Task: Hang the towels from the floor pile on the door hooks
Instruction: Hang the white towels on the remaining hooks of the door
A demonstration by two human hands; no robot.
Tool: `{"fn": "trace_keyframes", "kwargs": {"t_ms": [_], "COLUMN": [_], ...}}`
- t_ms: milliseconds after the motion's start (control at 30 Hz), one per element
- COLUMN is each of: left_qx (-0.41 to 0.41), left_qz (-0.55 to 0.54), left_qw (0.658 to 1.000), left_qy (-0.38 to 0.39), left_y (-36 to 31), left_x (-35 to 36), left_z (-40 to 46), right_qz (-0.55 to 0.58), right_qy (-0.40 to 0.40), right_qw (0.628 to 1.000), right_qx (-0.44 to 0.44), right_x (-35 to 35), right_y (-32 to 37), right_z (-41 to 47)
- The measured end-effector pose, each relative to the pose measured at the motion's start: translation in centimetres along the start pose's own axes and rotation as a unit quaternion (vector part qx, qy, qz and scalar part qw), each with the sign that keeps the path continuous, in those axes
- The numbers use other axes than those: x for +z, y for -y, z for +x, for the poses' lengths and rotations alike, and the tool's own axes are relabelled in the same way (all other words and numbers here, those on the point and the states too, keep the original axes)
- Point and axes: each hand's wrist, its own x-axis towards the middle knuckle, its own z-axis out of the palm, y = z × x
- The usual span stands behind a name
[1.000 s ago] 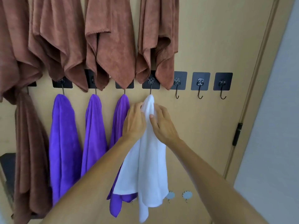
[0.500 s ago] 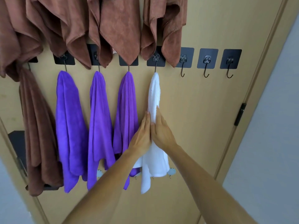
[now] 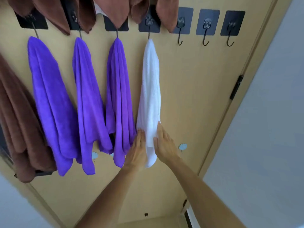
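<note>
Presently: white towel (image 3: 150,89) on door hook (image 3: 148,32), lower end between flat, straight-fingered left hand (image 3: 137,152) and right hand (image 3: 164,145); neither grips.

The tan wooden door (image 3: 194,89) carries black adhesive hooks; three purple towels (image 3: 118,99) hang left of the hand-pressed white towel (image 3: 150,89), three bare hooks (image 3: 205,35) upper right.
</note>
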Motion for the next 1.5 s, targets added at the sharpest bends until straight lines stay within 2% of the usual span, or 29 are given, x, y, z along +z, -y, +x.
{"fn": "trace_keyframes", "kwargs": {"t_ms": [167, 333, 533, 733, 967, 1167, 1367, 1500], "left_qx": [0.005, 0.018, 0.108, 0.195, 0.356, 0.470, 0.547, 0.588], "left_qz": [0.107, 0.163, 0.181, 0.168, 0.184, 0.188, 0.202, 0.213], "left_qw": [0.987, 0.962, 0.941, 0.911, 0.821, 0.741, 0.654, 0.607], "left_qy": [0.116, 0.218, 0.264, 0.321, 0.407, 0.441, 0.482, 0.491], "left_y": [2.7, 1.4, -4.4, -14.2, -27.7, -37.0, -43.9, -47.2], "left_x": [4.7, 6.7, 9.7, 13.8, 18.5, 21.0, 22.3, 24.0], "left_z": [-4.5, -7.8, -10.5, -17.4, -33.3, -47.8, -59.7, -64.7], "right_qz": [-0.085, -0.103, -0.112, -0.133, -0.146, -0.122, -0.113, -0.084], "right_qy": [0.106, 0.150, 0.163, 0.137, 0.088, 0.059, 0.006, -0.016], "right_qw": [0.989, 0.975, 0.954, 0.924, 0.846, 0.750, 0.660, 0.627], "right_qx": [0.062, 0.127, 0.224, 0.331, 0.505, 0.647, 0.743, 0.774], "right_x": [3.8, 4.5, 1.7, -4.4, -11.8, -16.3, -18.7, -19.3], "right_y": [-2.6, -4.3, -8.3, -12.9, -15.6, -13.3, -10.2, -10.2], "right_z": [-4.7, -10.1, -18.0, -31.1, -54.0, -72.8, -85.6, -90.5]}}
